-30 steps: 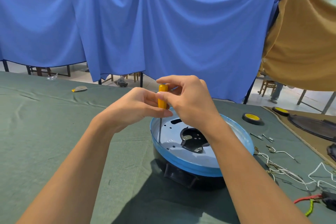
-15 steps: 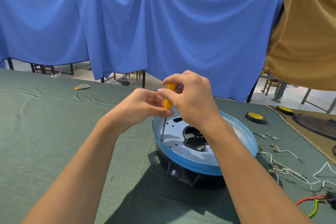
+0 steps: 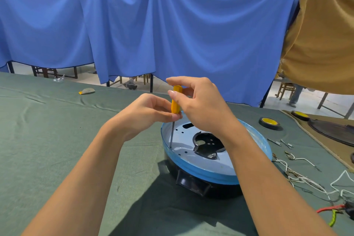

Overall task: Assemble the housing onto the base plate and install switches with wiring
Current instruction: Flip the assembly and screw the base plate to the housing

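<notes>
With left grip [image 3: 145, 115] pinching low and right grip [image 3: 201, 105] freshly re-pinched high on the yellow screwdriver [image 3: 175, 99], still apparently driving a screw at nine o'clock of the base plate [image 3: 183, 146], seated over the black housing [image 3: 220, 190] mid-worktop [image 3: 57, 149].

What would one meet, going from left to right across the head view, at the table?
Yellow scrap → left hand → orange screwdriver → right hand → roll of tape → red wire.

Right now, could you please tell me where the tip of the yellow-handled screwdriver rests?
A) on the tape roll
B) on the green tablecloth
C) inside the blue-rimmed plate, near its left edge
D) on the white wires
C: the screwdriver shaft runs down from the left hand and right hand to the pale plate, just inside its blue rim.
</notes>
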Motion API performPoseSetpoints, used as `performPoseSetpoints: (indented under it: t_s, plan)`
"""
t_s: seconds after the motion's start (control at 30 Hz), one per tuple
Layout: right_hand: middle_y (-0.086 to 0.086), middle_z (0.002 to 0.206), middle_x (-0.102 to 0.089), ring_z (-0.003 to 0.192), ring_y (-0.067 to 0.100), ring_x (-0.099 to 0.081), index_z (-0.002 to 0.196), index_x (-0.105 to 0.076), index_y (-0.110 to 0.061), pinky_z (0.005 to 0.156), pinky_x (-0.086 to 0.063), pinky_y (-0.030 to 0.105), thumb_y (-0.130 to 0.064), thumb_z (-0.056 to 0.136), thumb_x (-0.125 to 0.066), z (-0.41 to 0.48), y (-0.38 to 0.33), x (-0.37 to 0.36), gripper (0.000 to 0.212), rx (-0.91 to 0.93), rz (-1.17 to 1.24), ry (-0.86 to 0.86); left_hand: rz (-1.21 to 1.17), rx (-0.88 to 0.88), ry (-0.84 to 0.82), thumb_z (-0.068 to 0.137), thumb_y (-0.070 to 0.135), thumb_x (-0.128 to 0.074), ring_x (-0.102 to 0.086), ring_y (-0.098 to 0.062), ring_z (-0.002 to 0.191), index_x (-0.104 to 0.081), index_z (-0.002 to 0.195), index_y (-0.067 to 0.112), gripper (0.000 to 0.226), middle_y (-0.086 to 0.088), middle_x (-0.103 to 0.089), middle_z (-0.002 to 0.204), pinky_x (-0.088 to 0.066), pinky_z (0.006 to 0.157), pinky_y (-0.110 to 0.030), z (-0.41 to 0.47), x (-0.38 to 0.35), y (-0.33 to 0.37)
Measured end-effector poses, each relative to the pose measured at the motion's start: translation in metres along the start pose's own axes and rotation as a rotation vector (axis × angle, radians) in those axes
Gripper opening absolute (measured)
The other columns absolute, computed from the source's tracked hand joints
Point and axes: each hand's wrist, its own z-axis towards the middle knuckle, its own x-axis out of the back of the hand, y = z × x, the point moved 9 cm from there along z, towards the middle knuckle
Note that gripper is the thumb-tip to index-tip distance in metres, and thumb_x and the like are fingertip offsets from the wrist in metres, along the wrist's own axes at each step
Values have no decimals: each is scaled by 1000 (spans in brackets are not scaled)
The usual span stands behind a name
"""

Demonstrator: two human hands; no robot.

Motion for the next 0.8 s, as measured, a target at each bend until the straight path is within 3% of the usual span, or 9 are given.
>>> performPoseSetpoints:
  t_s: [0.07,0.2,0.3,0.37,0.5,0.57,0.67,0.73,0.8]
  plan:
    - [-8,94,-70,86,9,-65,112,-71,-21,85,-50,23,-16,88,-67,0,0,4,25,12,28,24,8,12,-58,82,10,-71,-68,-12,101,-75,98,7,17,-5,-76,100,-42,94,-24,-1,-3,0]
    - [-5,81,-65,77,12,-57,92,-73,-25,75,-43,24,-35,82,-74,-2,-1,12,14,35,-148,149,0,-3,14,71,10,-81,-69,-26,99,-69,97,-5,32,-17,-73,98,-46,102,-37,0,-2,0]
    - [-3,95,-69,91,15,-61,110,-71,-21,86,-48,29,-33,89,-67,0,1,3,25,8,-93,18,-14,-3,54,68,13,-79,-68,-14,83,-70,88,-4,27,-10,-73,85,-47,91,-32,0,4,-1]
    - [-4,101,-70,96,15,-65,120,-67,-19,92,-50,31,-20,91,-64,1,2,-1,30,-11,2,-64,5,15,-4,77,12,-74,-68,-9,89,-75,93,4,17,-3,-76,92,-42,88,-24,-2,3,0]
    - [-8,80,-68,78,9,-61,97,-73,-24,73,-46,15,-28,84,-73,-1,-1,9,14,35,-95,72,12,6,-56,75,18,-75,-68,-17,102,-74,100,7,27,-13,-74,101,-45,98,-30,-4,-3,1]
    - [-5,77,-67,77,14,-59,91,-73,-21,74,-47,24,-39,83,-72,-3,-3,10,19,42,-183,108,15,6,14,71,14,-79,-67,-20,91,-69,96,-3,32,-22,-71,97,-44,101,-41,-2,-1,0]
    - [0,94,-71,91,18,-64,109,-71,-18,88,-50,38,-30,89,-66,-1,0,3,23,17,-118,-9,12,5,45,71,15,-78,-67,-11,84,-73,86,1,21,-9,-74,86,-45,90,-32,0,5,-2]
    - [-3,102,-70,94,14,-66,119,-68,-19,91,-51,32,-16,89,-65,0,1,1,30,-2,3,-62,18,21,-25,76,17,-74,-68,-10,93,-76,93,9,19,-3,-76,95,-41,90,-25,-3,3,-1]
    - [-7,90,-69,84,11,-65,110,-71,-22,84,-51,24,-16,86,-69,0,0,4,24,16,-1,-4,24,23,-79,75,22,-76,-67,-14,103,-76,99,11,27,-5,-75,102,-40,95,-25,-5,-1,0]
